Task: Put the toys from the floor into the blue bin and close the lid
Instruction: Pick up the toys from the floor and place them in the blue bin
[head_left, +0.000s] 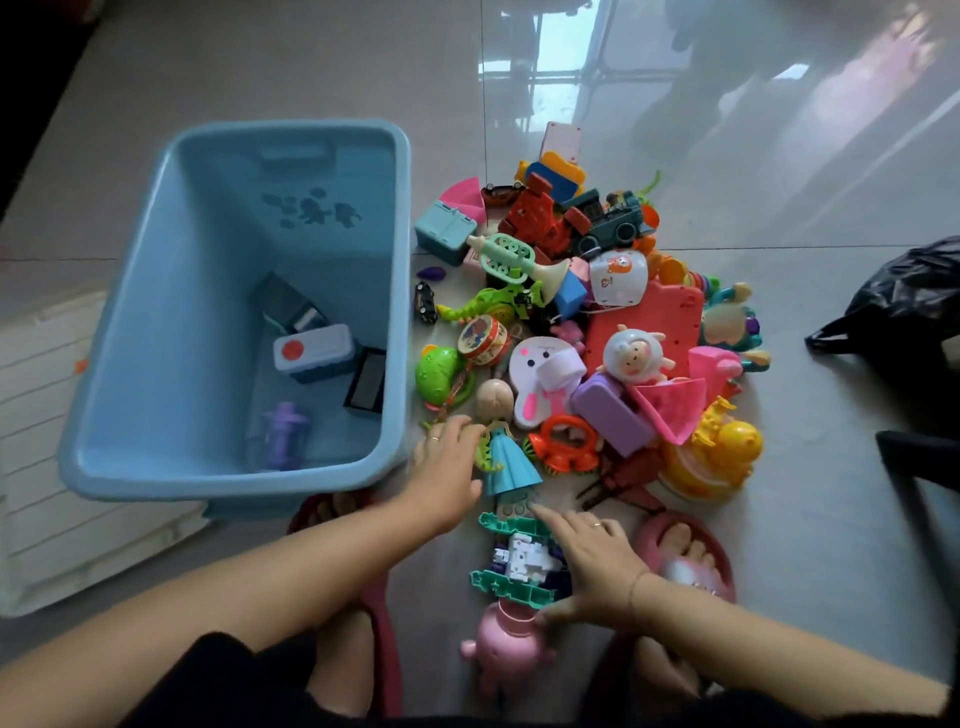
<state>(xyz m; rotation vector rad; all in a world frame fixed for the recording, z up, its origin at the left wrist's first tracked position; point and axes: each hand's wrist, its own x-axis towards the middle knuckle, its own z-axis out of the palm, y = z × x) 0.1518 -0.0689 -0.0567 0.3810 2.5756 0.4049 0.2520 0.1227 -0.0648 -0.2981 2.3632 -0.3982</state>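
The blue bin (130, 332) stands open on the floor at the left, with a few toys lying on its bottom. A pile of colourful toys (582, 332) covers the floor to its right. My left hand (447, 467) rests by a doll in a blue dress (506, 457), fingers touching its side. My right hand (597, 561) is spread over a green and white block toy (519, 561) near my feet, thumb and fingers around it. A pink pig toy (504, 649) lies just below that hand.
A white lid (47, 467) lies flat on the floor left of the bin. A black plastic bag (904, 301) sits at the right. My feet in red slippers (691, 551) flank the nearest toys. Glossy tile floor stretches behind the pile.
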